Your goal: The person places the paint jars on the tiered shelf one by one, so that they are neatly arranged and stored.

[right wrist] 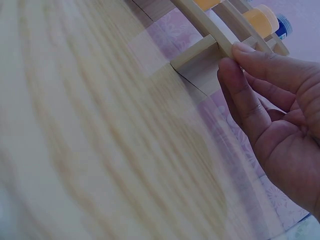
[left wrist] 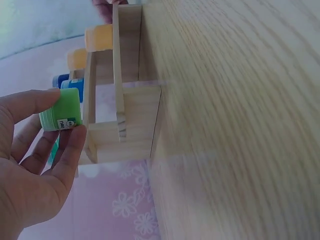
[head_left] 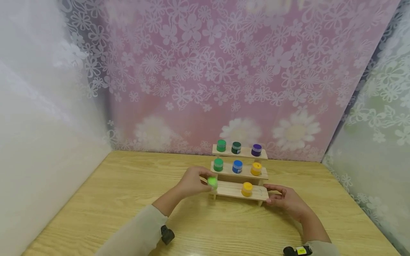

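Observation:
Between thumb and fingers, my left hand (head_left: 194, 182) pinches a light green paint jar (head_left: 212, 182) at the left end of the bottom step. The left wrist view has this jar (left wrist: 69, 109) beside the board's end; whether it touches the board I cannot tell. A three-step wooden rack (head_left: 229, 189) stands on the table. My right hand (head_left: 288, 202) grips the right end of its lowest board, thumb and forefinger at the corner in the right wrist view. On that same step sits a yellow paint jar (head_left: 247, 189).
The middle step bears a green jar (head_left: 218, 164), a blue jar (head_left: 237, 166) and a yellow-orange jar (head_left: 256, 169). Up top are a green jar (head_left: 221, 145), a dark green jar (head_left: 236, 147) and a purple jar (head_left: 256, 150). Behind the wood-grain table (head_left: 128, 192) hangs a flowered curtain (head_left: 205, 81).

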Action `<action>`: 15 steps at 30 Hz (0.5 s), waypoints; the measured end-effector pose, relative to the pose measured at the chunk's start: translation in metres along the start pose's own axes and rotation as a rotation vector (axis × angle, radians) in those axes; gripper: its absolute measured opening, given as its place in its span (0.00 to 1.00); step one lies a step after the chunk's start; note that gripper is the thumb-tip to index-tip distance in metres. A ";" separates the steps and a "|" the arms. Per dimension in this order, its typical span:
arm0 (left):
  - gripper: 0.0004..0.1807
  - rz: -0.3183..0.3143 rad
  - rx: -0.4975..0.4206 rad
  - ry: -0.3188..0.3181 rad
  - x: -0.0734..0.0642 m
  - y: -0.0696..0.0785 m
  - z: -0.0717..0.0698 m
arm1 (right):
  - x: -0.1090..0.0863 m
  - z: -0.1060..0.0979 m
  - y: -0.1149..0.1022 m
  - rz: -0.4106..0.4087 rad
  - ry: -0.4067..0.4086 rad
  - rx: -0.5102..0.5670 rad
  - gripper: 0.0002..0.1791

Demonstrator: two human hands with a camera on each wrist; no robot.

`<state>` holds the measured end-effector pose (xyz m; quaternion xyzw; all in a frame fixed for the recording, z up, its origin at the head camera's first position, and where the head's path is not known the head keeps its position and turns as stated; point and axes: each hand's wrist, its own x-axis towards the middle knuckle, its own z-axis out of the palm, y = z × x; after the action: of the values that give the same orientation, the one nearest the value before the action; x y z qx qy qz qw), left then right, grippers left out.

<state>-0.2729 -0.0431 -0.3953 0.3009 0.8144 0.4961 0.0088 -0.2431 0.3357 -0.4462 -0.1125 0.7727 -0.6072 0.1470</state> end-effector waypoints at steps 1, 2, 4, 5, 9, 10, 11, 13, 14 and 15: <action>0.19 0.001 0.008 -0.004 0.002 0.000 0.002 | 0.000 -0.001 0.000 0.004 0.002 -0.006 0.41; 0.19 0.000 0.016 -0.007 0.004 0.000 0.004 | 0.000 -0.001 0.001 0.009 0.005 -0.009 0.41; 0.19 -0.003 0.030 -0.013 0.007 0.001 0.009 | 0.000 -0.001 0.002 0.013 0.005 -0.011 0.41; 0.19 -0.010 0.032 -0.016 0.008 0.001 0.011 | 0.001 -0.002 0.002 0.014 0.002 -0.014 0.41; 0.19 -0.037 0.029 -0.019 0.014 0.001 0.018 | 0.001 -0.003 0.003 0.009 -0.001 -0.008 0.41; 0.19 -0.042 0.026 -0.020 0.015 0.001 0.020 | 0.001 -0.002 0.003 0.008 -0.001 -0.008 0.41; 0.19 -0.046 0.021 -0.020 0.017 0.001 0.022 | 0.001 -0.002 0.003 0.005 -0.001 -0.010 0.41; 0.19 -0.050 0.015 -0.022 0.020 0.002 0.025 | 0.000 -0.002 0.002 0.005 0.001 -0.012 0.40; 0.19 -0.051 0.017 -0.023 0.022 0.002 0.026 | 0.000 -0.002 0.002 0.004 0.002 -0.013 0.40; 0.19 -0.053 0.020 -0.023 0.023 0.002 0.028 | 0.000 -0.002 0.001 0.004 0.003 -0.017 0.40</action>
<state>-0.2819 -0.0086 -0.4009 0.2849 0.8268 0.4842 0.0287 -0.2439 0.3376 -0.4470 -0.1115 0.7783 -0.6004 0.1461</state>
